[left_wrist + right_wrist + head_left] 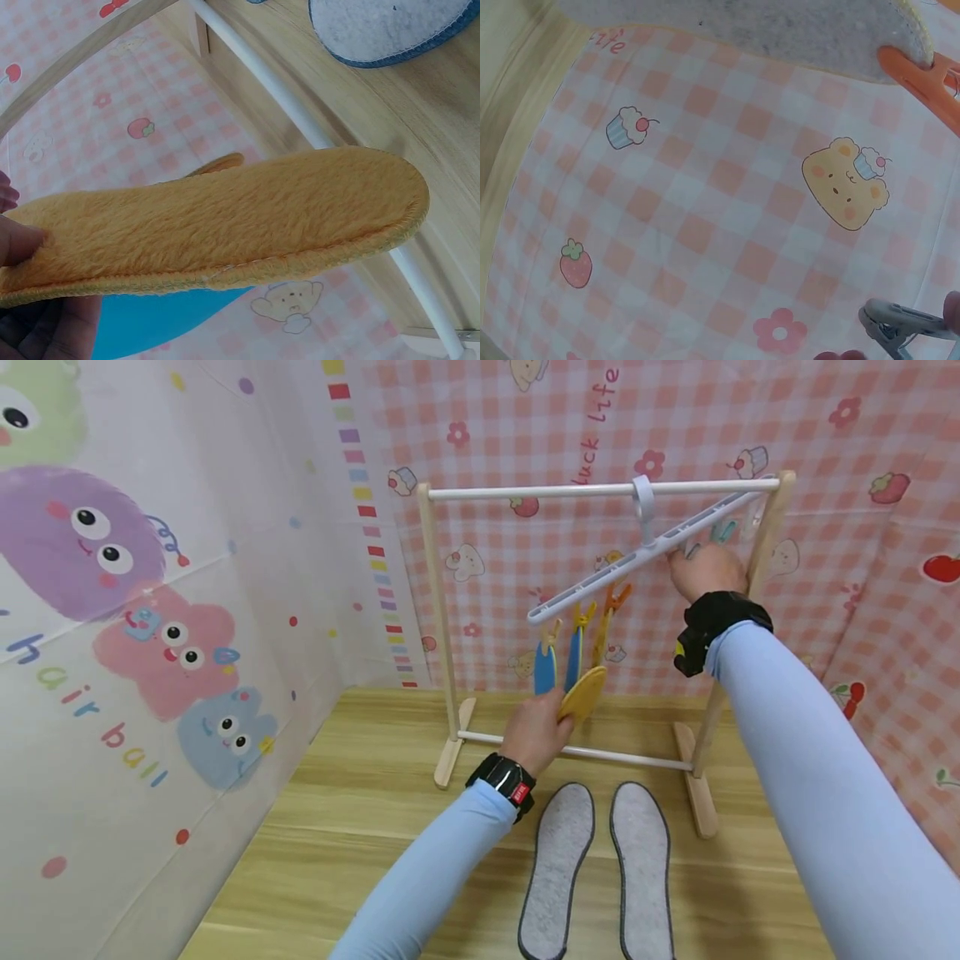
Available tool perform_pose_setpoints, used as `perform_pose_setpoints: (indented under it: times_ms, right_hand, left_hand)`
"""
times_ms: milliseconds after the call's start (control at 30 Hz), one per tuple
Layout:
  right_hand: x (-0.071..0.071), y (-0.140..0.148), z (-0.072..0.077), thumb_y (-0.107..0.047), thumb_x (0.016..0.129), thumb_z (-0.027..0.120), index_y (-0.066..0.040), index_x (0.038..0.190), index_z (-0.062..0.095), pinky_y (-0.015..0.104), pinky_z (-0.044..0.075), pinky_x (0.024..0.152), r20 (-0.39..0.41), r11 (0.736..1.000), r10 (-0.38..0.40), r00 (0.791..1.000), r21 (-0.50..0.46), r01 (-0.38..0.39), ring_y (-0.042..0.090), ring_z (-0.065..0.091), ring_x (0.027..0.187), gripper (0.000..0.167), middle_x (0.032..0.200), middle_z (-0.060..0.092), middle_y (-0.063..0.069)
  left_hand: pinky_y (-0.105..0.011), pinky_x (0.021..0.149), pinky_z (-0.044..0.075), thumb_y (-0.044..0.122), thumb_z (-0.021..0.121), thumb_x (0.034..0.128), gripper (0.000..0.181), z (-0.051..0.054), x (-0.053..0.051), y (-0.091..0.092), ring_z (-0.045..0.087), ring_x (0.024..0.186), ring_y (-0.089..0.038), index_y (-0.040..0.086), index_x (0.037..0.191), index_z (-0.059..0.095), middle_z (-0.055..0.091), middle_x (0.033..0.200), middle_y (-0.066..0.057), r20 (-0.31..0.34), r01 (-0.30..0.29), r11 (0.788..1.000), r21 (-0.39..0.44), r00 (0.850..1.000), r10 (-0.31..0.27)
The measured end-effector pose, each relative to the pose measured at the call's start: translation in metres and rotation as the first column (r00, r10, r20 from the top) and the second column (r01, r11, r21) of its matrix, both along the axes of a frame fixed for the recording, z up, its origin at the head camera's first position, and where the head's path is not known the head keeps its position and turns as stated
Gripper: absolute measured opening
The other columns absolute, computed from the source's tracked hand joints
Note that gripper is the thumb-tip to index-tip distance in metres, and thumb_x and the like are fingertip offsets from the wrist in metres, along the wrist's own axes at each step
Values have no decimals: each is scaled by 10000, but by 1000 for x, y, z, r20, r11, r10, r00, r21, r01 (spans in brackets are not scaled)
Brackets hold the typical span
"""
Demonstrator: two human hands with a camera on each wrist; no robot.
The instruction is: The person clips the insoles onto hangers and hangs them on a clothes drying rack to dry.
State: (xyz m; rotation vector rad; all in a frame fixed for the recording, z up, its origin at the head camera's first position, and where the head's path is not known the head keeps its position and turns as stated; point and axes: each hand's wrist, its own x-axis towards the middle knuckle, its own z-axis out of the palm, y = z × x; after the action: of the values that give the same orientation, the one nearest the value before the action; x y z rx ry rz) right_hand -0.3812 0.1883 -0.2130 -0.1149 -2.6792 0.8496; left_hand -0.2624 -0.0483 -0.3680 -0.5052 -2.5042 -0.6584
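My left hand [536, 731] pinches one end of a fluffy yellow insole [225, 217], its other end jutting free. Up at the hanger's raised right end, my right hand [708, 574] grips a grey clothespin [904, 321]. The white hanger [600, 580] hooks over the rack's top bar and tilts, left end low. From its low side hang blue insoles [545, 671], one in a wooden-coloured clothespin [552, 633], one in a yellow clothespin [582, 617]. An orange clothespin [922, 79] holds another insole [780, 34], grey on the side facing the right wrist camera.
A teal clothespin [723, 532] hangs just beyond my right hand. Two grey insoles, left [558, 868] and right [643, 868], lie side by side before the rack. The rack has wooden posts [441, 610] and a white lower bar [630, 756]. Patterned cloth [480, 443] hangs behind.
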Motion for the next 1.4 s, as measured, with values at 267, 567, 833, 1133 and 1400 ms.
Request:
perform_pose_setpoints:
  times_ms: [267, 567, 833, 1133, 1400]
  right_hand:
    - [3, 0, -2, -683, 957, 332, 12, 1092, 725, 447, 434, 661, -18, 1000, -15, 1000, 0, 15, 367, 574, 895, 809, 1088, 666, 247]
    - [9, -19, -9, -649, 957, 414, 6, 860, 722, 383, 414, 543, -51, 999, 2, 999, 38, 0, 298, 557, 716, 730, 713, 625, 137]
    - [15, -39, -11, -611, 960, 460, -15, 859, 749, 361, 392, 515, -72, 998, 43, 996, 53, -39, 281, 551, 677, 670, 678, 644, 123]
    - [26, -54, -11, -639, 955, 443, -51, 818, 699, 388, 420, 549, -107, 998, 52, 993, 51, -47, 304, 615, 725, 656, 805, 707, 152]
    - [31, -59, -14, -547, 967, 517, -41, 883, 726, 385, 388, 582, -166, 999, 48, 985, 26, -44, 299, 600, 744, 554, 832, 709, 150]
  left_hand:
    - [-280, 579, 494, 146, 729, 896, 129, 0, 0, 3, 654, 702, -144, 82, 968, 644, 703, 857, -36, -6, -4, 1000, -4, 1000, 4]
    - [-335, 601, 527, 144, 734, 881, 180, 0, -3, 6, 690, 742, -201, 79, 1037, 670, 713, 906, -62, -52, -9, 1000, -15, 999, 8]
    - [-332, 602, 532, 146, 741, 875, 133, 6, -8, 8, 692, 730, -193, 93, 986, 689, 731, 865, -61, -78, -35, 999, 8, 996, 35]
    - [-299, 536, 484, 109, 722, 868, 68, 16, -15, 16, 631, 628, -152, 83, 882, 661, 687, 764, -41, -66, -64, 996, 62, 995, 68]
    - [-336, 539, 497, 113, 720, 863, 78, 24, -25, 25, 649, 628, -184, 78, 832, 658, 687, 735, -54, -52, -110, 991, 77, 992, 114]
